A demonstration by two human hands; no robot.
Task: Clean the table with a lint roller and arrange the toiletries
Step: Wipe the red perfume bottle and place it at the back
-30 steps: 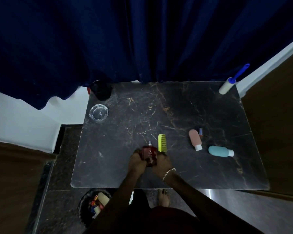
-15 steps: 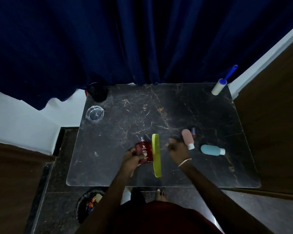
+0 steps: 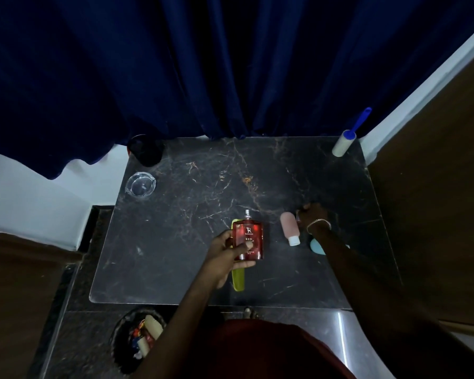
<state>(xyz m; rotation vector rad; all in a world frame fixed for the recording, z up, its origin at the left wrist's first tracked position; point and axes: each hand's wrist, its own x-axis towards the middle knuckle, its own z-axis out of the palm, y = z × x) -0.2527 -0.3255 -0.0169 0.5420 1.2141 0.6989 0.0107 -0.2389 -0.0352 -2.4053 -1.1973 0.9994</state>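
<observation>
Left hand [image 3: 225, 258]: fingers wrapped around red perfume [image 3: 247, 239] and yellow comb [image 3: 238, 277], both held together above the table [image 3: 175, 242]. Right hand [image 3: 311, 214]: fingers curled beside pink bottle [image 3: 290, 228]; whether they pinch anything cannot be told. Lint roller [image 3: 345, 142]: far right corner.

Person seen from above: both forearms are showing bare, without sleeves. The right wrist is wearing a thin, pale metal bracelet [image 3: 318, 223] just behind the right hand [image 3: 311, 213]. The left hand [image 3: 227, 255] is wearing nothing. A dark red garment [image 3: 260, 351] is covering the lower body.
</observation>
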